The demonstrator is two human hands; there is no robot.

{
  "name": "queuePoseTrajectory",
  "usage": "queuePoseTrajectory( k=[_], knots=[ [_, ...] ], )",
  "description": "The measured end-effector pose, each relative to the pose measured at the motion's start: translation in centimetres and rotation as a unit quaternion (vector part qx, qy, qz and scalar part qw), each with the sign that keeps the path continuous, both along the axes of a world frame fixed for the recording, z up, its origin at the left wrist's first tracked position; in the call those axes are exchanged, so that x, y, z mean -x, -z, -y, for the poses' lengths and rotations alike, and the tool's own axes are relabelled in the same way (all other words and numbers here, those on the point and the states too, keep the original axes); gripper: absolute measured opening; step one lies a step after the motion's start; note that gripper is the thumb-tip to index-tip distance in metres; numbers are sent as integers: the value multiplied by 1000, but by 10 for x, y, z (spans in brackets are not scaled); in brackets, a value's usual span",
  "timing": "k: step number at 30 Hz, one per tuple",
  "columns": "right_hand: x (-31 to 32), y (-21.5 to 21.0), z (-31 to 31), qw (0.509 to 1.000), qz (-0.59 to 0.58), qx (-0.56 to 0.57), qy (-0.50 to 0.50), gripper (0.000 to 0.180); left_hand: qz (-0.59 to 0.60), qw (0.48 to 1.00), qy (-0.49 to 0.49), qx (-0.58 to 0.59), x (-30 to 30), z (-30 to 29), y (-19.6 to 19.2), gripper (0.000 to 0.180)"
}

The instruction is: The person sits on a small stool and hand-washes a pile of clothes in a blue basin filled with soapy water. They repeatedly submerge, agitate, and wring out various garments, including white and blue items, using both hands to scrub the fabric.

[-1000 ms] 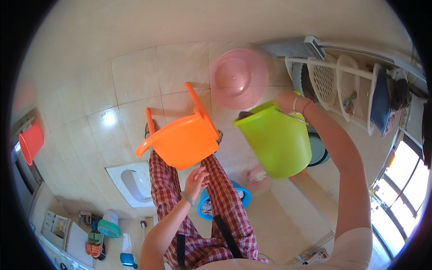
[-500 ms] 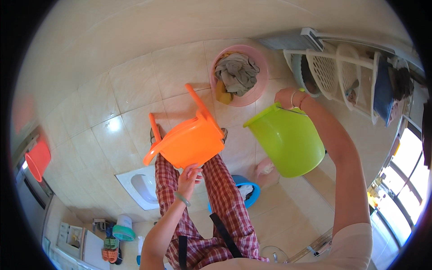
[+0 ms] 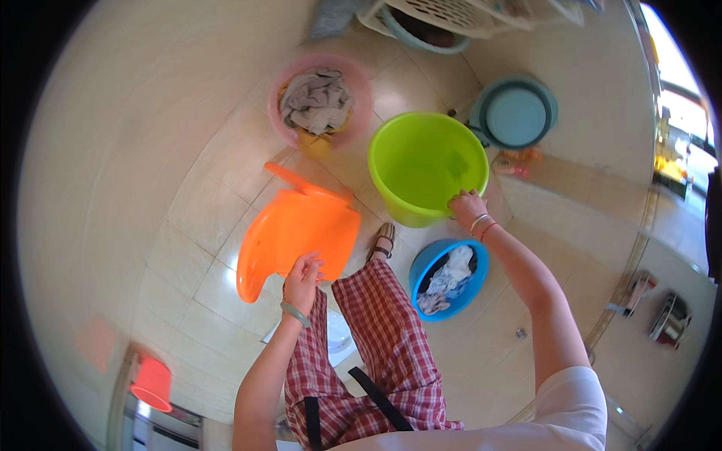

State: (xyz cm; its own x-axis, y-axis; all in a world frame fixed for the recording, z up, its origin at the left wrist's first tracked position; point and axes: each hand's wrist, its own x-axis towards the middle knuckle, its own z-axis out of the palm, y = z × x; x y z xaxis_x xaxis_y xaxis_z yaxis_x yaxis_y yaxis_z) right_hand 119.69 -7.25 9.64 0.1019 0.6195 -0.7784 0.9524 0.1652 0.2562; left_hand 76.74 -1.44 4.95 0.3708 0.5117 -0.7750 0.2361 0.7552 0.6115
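The right hand (image 3: 468,204) grips the lime-green bucket (image 3: 423,167) at its rim, between the pink basin (image 3: 362,94) and blue basin (image 3: 474,290). The left hand (image 3: 304,276), loosely curled, is by the orange chair (image 3: 304,231), possibly touching it.

Our red-and-white checked trousers (image 3: 387,323), our white short sleeve (image 3: 571,398), our two black straps (image 3: 381,399), green bangle (image 3: 295,314), pale bracelet (image 3: 478,222), thin red wristband (image 3: 489,227), dark-strapped sandal (image 3: 381,241)

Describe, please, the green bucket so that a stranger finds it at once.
Start from the orange chair by the left hand. Up and right of it, the right hand holds the green bucket at its rim. Unlike the pink basin and blue basin nearby, both with cloth inside, it is lime green and shows none.
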Motion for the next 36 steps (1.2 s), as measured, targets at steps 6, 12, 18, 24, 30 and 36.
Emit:
queuePoseTrajectory(
  k=[6, 12, 18, 24, 30, 36],
  knots=[
    [-2, 104, 64, 957, -60, -243, 148, 9, -69, 993, 78, 51, -65, 0, 10, 27],
    [12, 161, 66, 899, -49, -368, 231, 4, -73, 976, 164, 122, -102, 36, 21, 29],
    [10, 187, 85, 864, -72, -397, 300, 3, -85, 957, 239, 137, -163, 54, 13, 31],
    [14, 176, 134, 848, -161, -363, 351, 20, -88, 944, 284, 142, -218, 73, -22, 31],
    [25, 14, 152, 757, -257, -308, 516, 22, -31, 934, 335, 117, -240, 82, -97, 30],
    [55, -156, 198, 738, -215, -384, 512, 22, 121, 803, 565, -146, -253, 76, -202, 26]
  ],
)
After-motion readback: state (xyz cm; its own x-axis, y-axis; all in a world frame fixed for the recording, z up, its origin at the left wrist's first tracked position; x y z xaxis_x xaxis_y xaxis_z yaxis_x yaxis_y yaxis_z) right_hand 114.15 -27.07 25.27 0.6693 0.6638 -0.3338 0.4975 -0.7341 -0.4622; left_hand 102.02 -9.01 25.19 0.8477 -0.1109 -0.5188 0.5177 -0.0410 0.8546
